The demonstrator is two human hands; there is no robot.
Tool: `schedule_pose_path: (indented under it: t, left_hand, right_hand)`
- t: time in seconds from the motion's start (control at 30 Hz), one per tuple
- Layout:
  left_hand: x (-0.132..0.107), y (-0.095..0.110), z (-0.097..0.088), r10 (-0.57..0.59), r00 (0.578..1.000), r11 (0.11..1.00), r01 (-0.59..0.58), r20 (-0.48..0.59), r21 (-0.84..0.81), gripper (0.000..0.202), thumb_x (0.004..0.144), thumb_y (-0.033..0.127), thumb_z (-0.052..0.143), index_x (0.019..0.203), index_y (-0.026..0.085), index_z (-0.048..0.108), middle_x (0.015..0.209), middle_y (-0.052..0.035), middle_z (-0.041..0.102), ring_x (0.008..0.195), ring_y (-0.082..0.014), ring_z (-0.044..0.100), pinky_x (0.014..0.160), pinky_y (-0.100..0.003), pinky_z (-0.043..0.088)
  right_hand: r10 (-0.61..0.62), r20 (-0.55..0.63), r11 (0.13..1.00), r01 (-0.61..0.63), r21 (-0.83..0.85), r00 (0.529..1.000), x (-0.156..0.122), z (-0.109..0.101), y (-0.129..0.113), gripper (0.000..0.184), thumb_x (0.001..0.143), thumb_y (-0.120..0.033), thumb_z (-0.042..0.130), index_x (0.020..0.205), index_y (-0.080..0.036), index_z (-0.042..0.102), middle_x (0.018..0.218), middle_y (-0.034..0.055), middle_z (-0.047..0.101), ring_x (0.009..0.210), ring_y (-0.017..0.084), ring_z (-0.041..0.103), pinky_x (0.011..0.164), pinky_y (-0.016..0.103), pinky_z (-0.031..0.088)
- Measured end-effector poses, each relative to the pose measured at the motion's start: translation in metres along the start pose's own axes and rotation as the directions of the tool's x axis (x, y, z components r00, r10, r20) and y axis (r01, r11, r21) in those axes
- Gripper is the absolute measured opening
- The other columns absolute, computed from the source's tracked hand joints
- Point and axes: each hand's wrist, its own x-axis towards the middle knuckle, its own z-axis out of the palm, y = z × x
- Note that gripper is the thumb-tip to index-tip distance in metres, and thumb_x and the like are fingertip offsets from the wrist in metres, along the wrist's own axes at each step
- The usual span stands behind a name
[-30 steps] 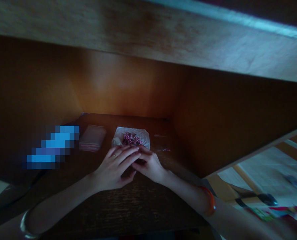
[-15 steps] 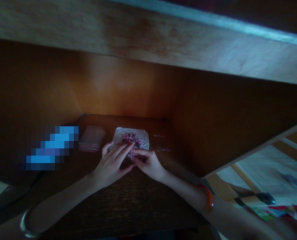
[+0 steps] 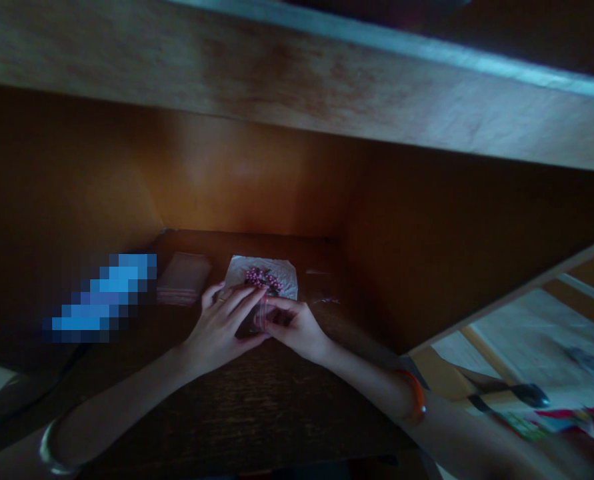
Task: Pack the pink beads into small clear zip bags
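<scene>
My left hand (image 3: 219,327) and my right hand (image 3: 297,328) meet over the dark wooden desktop (image 3: 237,407), holding a small clear plastic bag (image 3: 261,313) between their fingers. The bag has a pinkish tint, and I cannot tell what is inside it. Just beyond my fingertips, a cluster of pink beads (image 3: 263,279) lies on a crumpled white paper (image 3: 284,283). A stack of clear plastic bags (image 3: 183,278) with pink edges sits left of the paper, near my left hand.
Wooden walls (image 3: 237,180) and an overhanging shelf board (image 3: 297,80) enclose the desktop at the back and sides. A pixelated blue patch (image 3: 101,299) covers something at the left. Papers and a dark strap (image 3: 509,400) show beyond the right partition.
My hands have drawn slightly apart from their closed position, and the small clear bag now shows between them. The view has tilted slightly.
</scene>
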Motion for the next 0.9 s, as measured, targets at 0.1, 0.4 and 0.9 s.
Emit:
schedule_pose_path:
  t: [0.1,0.4,0.9]
  left_hand:
    - [0.0,0.001,0.0,-0.003,1.0,1.0,0.003,0.0,-0.01,0.061,0.078,0.033,0.062,0.133,0.023,0.036,0.114,-0.0092,0.062,0.104,-0.024,0.056,0.098,-0.045,0.022]
    - [-0.003,-0.002,0.004,-0.014,0.998,0.998,0.017,0.055,-0.053,0.059,0.081,0.031,0.058,0.134,0.023,0.033,0.119,-0.0099,0.058,0.109,-0.0235,0.052,0.098,-0.044,0.024]
    - [0.002,-0.002,0.005,-0.193,0.979,0.981,0.191,-0.06,-0.041,0.043,0.076,0.038,0.064,0.114,0.023,0.051,0.105,-0.0055,0.065,0.097,-0.0242,0.059,0.091,-0.043,0.032]
  right_hand:
    - [-0.012,-0.01,1.0,0.011,-0.028,1.0,0.0,-0.001,0.001,0.034,0.072,-0.019,0.069,0.107,-0.02,0.064,0.088,0.0018,0.069,0.063,0.01,0.06,0.058,0.024,0.054]
    - [-0.029,-0.027,1.0,0.029,0.004,0.999,0.004,-0.004,0.001,0.028,0.072,-0.023,0.07,0.1,-0.023,0.067,0.095,0.0019,0.068,0.082,0.015,0.063,0.075,0.031,0.053]
    - [0.147,-0.169,0.351,-0.211,-0.912,0.975,0.011,-0.021,0.002,0.042,0.085,-0.019,0.046,0.127,-0.015,0.049,0.128,0.0155,0.051,0.114,0.03,0.046,0.092,0.045,0.04]
